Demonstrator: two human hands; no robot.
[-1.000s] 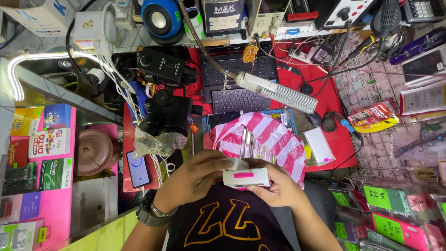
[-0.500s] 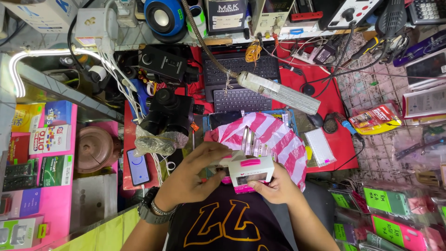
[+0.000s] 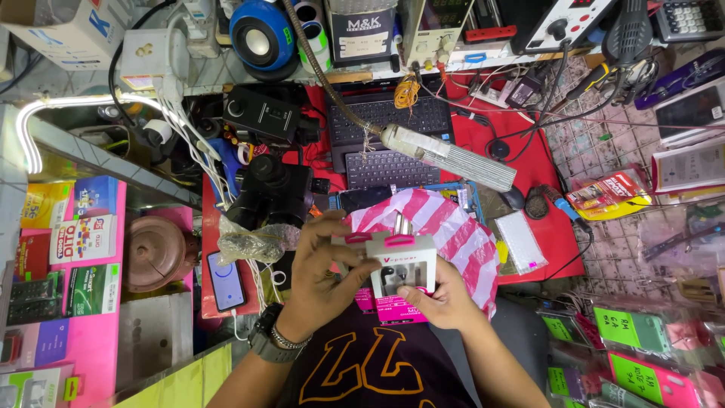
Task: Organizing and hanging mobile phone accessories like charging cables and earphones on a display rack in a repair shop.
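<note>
I hold a small white product box (image 3: 402,270) with pink trim and a clear window above my lap. My left hand (image 3: 321,276) grips its left side, fingers curled over the top left corner. My right hand (image 3: 442,298) supports the bottom right, thumb on the front. A second pink and white box (image 3: 393,311) shows just beneath it. A silver metal part (image 3: 402,225) sticks up behind the box top. A pink and white striped plastic bag (image 3: 445,227) lies right behind the box. My left wrist wears a dark watch (image 3: 266,344).
A red mat (image 3: 544,174) carries a laptop (image 3: 385,125), a small keyboard (image 3: 391,169), a taped gooseneck lamp (image 3: 453,157) and a black microscope (image 3: 272,189). A phone (image 3: 225,281) lies at left. Packaged goods fill the left case (image 3: 68,249) and right racks (image 3: 649,340).
The box has turned from lying flat to upright, its windowed front now facing me. Both hands shifted slightly around it.
</note>
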